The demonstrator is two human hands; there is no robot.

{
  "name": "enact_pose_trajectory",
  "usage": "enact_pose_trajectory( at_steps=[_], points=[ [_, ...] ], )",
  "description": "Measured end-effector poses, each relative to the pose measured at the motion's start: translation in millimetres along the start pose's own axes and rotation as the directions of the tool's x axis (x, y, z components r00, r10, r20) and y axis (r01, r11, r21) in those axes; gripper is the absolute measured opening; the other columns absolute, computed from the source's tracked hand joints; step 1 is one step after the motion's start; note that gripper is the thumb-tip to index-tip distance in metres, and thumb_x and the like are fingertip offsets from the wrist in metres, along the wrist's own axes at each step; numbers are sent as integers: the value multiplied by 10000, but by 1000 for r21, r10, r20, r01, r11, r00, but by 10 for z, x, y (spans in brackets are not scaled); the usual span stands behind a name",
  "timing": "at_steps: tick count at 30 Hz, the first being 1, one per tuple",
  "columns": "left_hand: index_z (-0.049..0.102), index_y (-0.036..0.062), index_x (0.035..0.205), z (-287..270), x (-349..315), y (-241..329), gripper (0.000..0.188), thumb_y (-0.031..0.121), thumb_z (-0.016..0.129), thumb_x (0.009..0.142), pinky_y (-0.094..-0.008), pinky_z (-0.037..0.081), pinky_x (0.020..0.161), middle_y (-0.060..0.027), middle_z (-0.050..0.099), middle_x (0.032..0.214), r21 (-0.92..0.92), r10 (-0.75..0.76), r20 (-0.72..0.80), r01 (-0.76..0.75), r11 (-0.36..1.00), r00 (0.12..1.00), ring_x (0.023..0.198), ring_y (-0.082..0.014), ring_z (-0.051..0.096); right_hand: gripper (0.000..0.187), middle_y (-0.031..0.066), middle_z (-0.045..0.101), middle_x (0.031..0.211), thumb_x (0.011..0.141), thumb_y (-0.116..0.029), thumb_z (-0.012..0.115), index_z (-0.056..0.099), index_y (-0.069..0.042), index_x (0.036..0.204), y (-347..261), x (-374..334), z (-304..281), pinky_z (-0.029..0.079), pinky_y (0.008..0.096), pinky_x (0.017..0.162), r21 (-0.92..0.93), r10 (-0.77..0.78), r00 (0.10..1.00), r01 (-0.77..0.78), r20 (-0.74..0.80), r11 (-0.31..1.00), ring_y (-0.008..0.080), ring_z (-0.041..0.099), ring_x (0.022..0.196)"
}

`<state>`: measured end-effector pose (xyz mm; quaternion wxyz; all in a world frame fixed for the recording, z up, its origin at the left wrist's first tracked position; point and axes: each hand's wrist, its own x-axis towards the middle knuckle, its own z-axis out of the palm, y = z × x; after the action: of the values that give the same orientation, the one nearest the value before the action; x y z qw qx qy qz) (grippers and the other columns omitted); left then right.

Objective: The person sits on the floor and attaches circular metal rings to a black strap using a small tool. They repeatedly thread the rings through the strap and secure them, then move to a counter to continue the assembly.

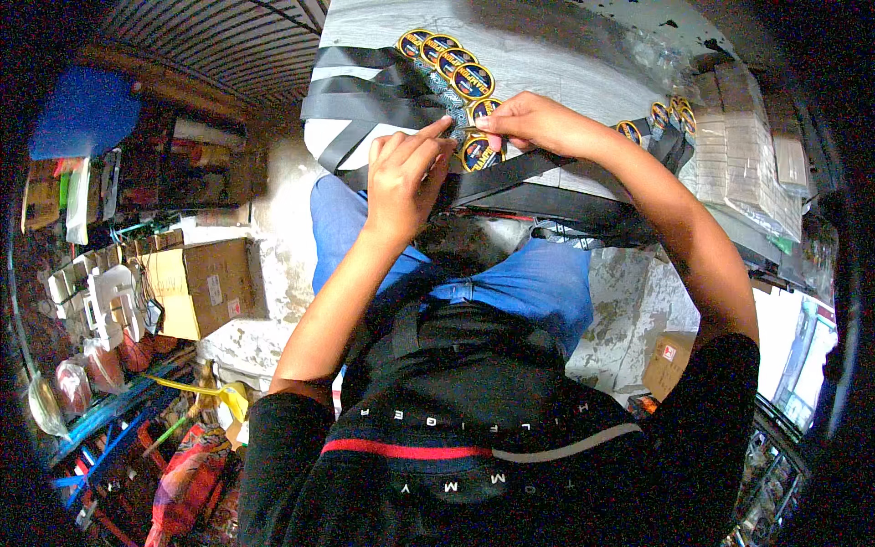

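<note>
Both my hands meet at the near edge of the table, over round medals with dark faces and yellow rims. My right hand [533, 126] is closed in a pinch at a medal [486, 108]; a small dark piece shows at its fingertips, too small to name. My left hand [404, 178] is bent, its index finger reaching to blue patterned material beside that medal and its thumb close below. What it grips is hidden. Another medal [477, 153] lies just under the fingertips. Black ribbons [365, 100] spread to the left, and a black ribbon [515, 171] runs right beneath my right wrist.
Overlapping medals [471, 80] lie in a row farther up the grey wood-look table [565, 55]. More medals [660, 115] with black ribbons rest at the right, next to plastic-wrapped stacks of pale boxes [752, 164]. A cardboard box [217, 287] stands at the left below table height.
</note>
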<state>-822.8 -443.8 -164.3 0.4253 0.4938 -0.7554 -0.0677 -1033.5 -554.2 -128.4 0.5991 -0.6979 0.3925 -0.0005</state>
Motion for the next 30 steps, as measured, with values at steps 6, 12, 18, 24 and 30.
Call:
enact_pose_trajectory(
  at_steps=[6,12,18,24,30],
  points=[
    [656,75,857,-17,-7,3,122,81,727,757,-338,415,735,-55,692,1133,-7,12,-2,-12,1000,1000,741,-199,585,444,-68,428,537,969,-441,544,676,-95,724,-57,-57,1,259,234,474,-40,-40,999,40,-2,998,46,338,505],
    [652,78,856,-14,-12,18,118,89,726,765,-341,409,751,-46,695,1129,11,2,-1,-2,1000,1000,755,-198,589,444,-74,411,533,964,-448,547,679,-93,733,-114,-48,-6,244,238,466,-64,4,1000,-3,19,998,46,325,496],
    [644,81,844,-1,-26,19,133,80,732,744,-344,404,761,-37,693,1140,38,6,-14,-6,999,1000,762,-196,584,433,-83,400,525,959,-444,557,689,-90,748,-77,-22,-35,235,245,459,-55,20,999,-18,48,998,40,315,492],
    [649,102,857,-13,-33,22,191,59,733,691,-347,403,761,-17,693,1141,38,-17,2,17,999,1000,756,-198,569,457,-91,382,528,960,-472,541,702,-91,765,-133,-52,-51,227,245,467,-106,24,997,-16,75,994,49,306,497],
    [656,130,891,-54,-27,55,207,92,731,702,-359,397,813,13,677,1163,63,-26,16,25,998,1000,873,-193,586,472,-45,493,598,952,-474,557,706,-61,779,-352,-185,-251,301,241,528,-160,119,991,-108,58,981,57,379,574]
  ],
)
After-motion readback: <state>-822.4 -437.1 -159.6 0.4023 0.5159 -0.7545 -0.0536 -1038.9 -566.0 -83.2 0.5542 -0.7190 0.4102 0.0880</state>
